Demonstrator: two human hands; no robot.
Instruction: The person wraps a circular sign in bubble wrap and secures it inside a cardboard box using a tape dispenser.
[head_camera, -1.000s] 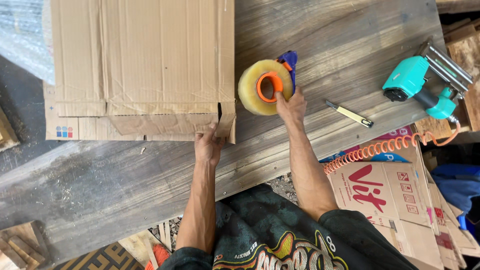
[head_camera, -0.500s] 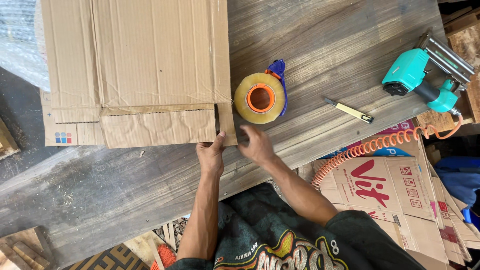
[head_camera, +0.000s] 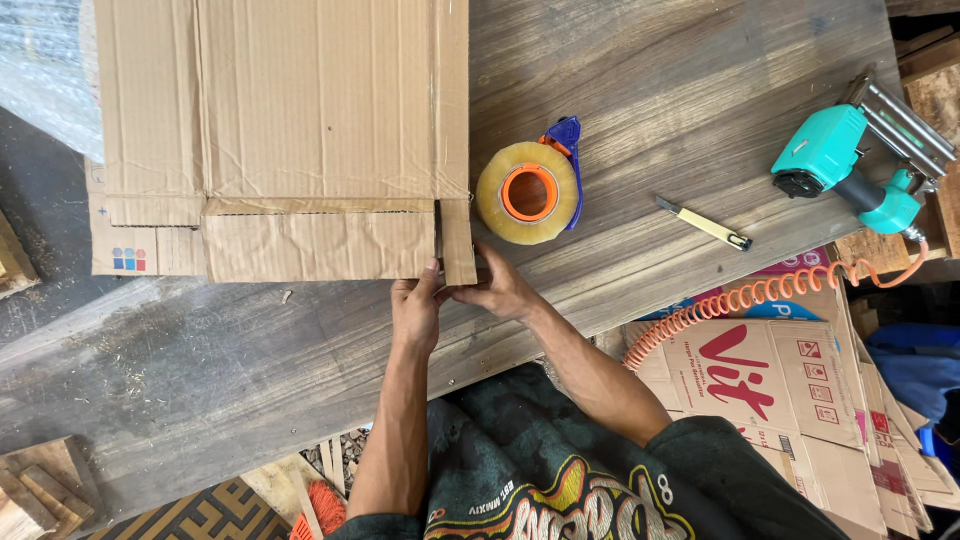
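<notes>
Both my hands meet at the cardboard's (head_camera: 300, 140) near corner flap: left hand (head_camera: 415, 312) fingers pinch its edge, right hand (head_camera: 497, 290) fingers pinch the narrow strip; tape (head_camera: 528, 192) just beyond right.

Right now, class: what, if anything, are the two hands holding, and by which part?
Both the left hand and the right hand pinch the flattened cardboard box at its narrow corner flap.

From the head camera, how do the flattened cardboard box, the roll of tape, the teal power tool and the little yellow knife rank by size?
Largest to smallest as they look:
1. flattened cardboard box
2. teal power tool
3. roll of tape, close to the tool in bulk, so this pair is unsure
4. yellow knife
All lie on one tabletop, so nearness hardly skews it.
</notes>
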